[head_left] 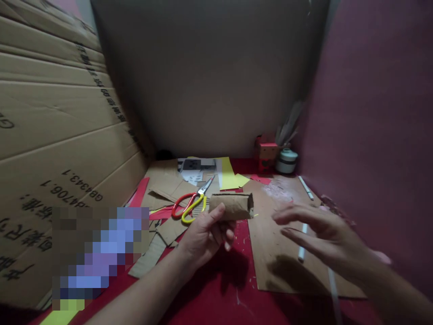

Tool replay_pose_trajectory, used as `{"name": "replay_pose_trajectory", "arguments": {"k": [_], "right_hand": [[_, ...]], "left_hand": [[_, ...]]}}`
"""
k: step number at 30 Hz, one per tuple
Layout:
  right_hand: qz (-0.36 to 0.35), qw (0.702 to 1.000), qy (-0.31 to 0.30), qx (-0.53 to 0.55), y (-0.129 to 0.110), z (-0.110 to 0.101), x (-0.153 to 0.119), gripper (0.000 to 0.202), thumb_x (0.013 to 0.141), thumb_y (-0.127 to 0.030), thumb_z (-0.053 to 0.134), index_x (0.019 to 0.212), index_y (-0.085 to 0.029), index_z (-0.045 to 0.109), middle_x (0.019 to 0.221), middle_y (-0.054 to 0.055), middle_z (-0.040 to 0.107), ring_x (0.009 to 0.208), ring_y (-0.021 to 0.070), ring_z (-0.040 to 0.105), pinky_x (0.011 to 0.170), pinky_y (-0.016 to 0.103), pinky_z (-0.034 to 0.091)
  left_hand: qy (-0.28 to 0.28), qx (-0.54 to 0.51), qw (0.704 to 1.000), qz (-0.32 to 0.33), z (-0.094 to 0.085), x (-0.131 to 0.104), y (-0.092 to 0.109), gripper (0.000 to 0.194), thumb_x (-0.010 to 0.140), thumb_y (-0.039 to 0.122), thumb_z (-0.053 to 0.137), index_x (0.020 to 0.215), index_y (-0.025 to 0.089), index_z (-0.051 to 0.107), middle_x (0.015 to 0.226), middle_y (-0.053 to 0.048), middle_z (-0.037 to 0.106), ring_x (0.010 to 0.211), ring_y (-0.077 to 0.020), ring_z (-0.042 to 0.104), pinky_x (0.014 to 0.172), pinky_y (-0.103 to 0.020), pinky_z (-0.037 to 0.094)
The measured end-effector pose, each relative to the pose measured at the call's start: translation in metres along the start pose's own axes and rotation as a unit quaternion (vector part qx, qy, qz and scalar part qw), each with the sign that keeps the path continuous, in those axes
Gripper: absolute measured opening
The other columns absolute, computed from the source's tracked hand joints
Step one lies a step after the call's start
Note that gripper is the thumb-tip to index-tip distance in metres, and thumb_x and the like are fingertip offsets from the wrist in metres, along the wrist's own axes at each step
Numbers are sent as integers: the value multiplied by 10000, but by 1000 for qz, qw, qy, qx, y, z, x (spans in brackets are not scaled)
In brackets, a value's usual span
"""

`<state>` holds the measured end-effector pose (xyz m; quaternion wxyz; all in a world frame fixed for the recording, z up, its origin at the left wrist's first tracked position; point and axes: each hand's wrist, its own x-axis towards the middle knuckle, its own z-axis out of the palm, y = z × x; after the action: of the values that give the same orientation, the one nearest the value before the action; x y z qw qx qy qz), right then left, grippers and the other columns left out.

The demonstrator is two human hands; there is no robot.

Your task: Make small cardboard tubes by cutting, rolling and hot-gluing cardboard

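My left hand [211, 230] grips a small folded cardboard box [233, 206], thumb on its front face and fingers curled beneath. The box is a long brown tube, and its right end is open. To the right, my right hand [314, 230] hovers above a brown board, fingers apart and holding nothing. Beneath that hand a white stick [302, 243] lies on the board, partly hidden by it. Just left of the box rest scissors [194, 203] with one red and one yellow handle, blades pointing away from me.
Cardboard scraps [172, 230] lie around the scissors on the red tablecloth [230, 280]. Yellow paper [233, 178] and a printed sheet lie farther back. A pale green jar [287, 161] and a red-and-brown box [267, 155] stand at the back right. A large carton [67, 135] walls the left side.
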<state>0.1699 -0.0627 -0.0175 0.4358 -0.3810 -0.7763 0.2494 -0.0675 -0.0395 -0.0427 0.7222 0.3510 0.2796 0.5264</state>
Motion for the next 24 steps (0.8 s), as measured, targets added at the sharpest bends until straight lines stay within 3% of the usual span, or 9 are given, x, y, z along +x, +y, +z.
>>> {"name": "replay_pose_trajectory", "arguments": {"k": [4, 7, 9, 13, 19, 24], "right_hand": [[-68, 995, -63, -41, 0, 24, 35, 322, 783, -163, 594, 1089, -266, 602, 921, 41, 622, 774, 162, 584, 650, 294, 477], [-95, 992, -58, -52, 7, 42, 39, 106, 801, -175, 569, 870, -216, 640, 800, 31, 595, 694, 142, 553, 598, 281, 440], [-95, 994, -26, -37, 11, 47, 40, 85, 819, -186, 552, 776, -207, 622, 740, 21, 577, 660, 132, 538, 579, 272, 423], [-82, 996, 36, -17, 13, 46, 45, 99, 828, -205, 551, 749, -205, 610, 665, 9, 567, 627, 128, 530, 587, 271, 421], [-122, 992, -13, 29, 12, 41, 51, 66, 803, -199, 578, 855, -232, 601, 759, 14, 600, 674, 128, 555, 623, 279, 457], [-115, 993, 25, 33, 16, 47, 45, 88, 833, -169, 542, 791, -226, 593, 698, -1, 574, 649, 121, 539, 604, 274, 436]], "left_hand": [[-6, -26, 999, -42, -2, 0, 1, 300, 776, 387, 610, 745, 89, 635, 531, -13, 559, 361, -80, 482, 262, -165, 381], [-19, -40, 997, -65, -3, 0, 0, 285, 779, 372, 612, 736, 91, 631, 566, -19, 574, 375, -76, 489, 265, -164, 396], [-25, -36, 997, -64, -3, 1, -2, 230, 771, 322, 633, 782, 92, 631, 602, -24, 587, 413, -78, 513, 296, -162, 423], [-32, 10, 999, -38, -4, 4, -4, 159, 730, 191, 681, 840, 93, 620, 653, -27, 602, 477, -86, 567, 365, -158, 466], [-24, 18, 999, -16, -5, 7, -3, 153, 719, 212, 692, 760, 85, 617, 602, -26, 602, 424, -82, 551, 327, -148, 445], [-25, 6, 999, -18, -4, 7, -5, 151, 728, 193, 683, 811, 77, 635, 670, -55, 626, 481, -97, 578, 351, -155, 451]]}}
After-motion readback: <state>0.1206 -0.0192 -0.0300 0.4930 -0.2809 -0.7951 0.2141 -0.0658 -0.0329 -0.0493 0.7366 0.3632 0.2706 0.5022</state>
